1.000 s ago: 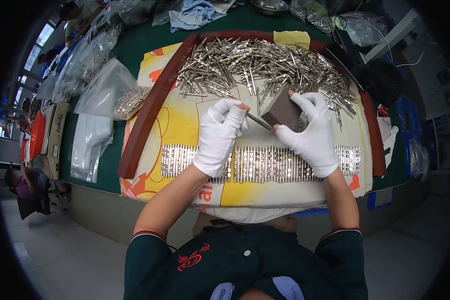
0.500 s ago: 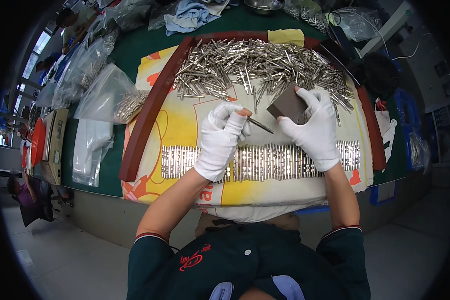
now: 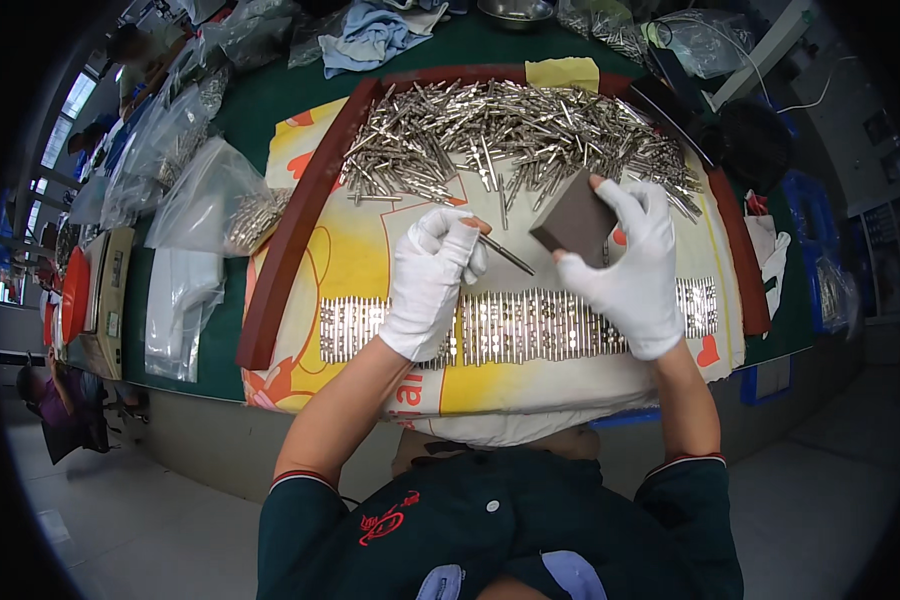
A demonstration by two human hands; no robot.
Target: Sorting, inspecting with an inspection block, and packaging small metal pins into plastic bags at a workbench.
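My left hand (image 3: 432,275), gloved in white with bare fingertips, pinches a thin metal pin (image 3: 510,256) that points right and down. In my right hand (image 3: 634,262), gloved the same way, is a dark grey-brown block (image 3: 576,222), gripped between thumb and fingers. The pin's tip is a little apart from the block. Below both hands a long row of metal pins (image 3: 530,325) lies side by side on a printed cloth (image 3: 515,397); my hands and wrists cover parts of it. Beyond them spreads a loose heap of similar metal pins (image 3: 490,125).
A dark red wooden frame (image 3: 303,240) borders the cloth at left, back and right. Clear plastic bags (image 3: 205,205), some holding metal parts, lie on the green table at left. Blue cloths (image 3: 380,40), a metal bowl (image 3: 515,12) and a yellow cloth piece (image 3: 562,74) are at the back.
The block is tilted a little differently in my right hand. My left hand and the pin have shifted slightly left, and the whole view has moved a little.
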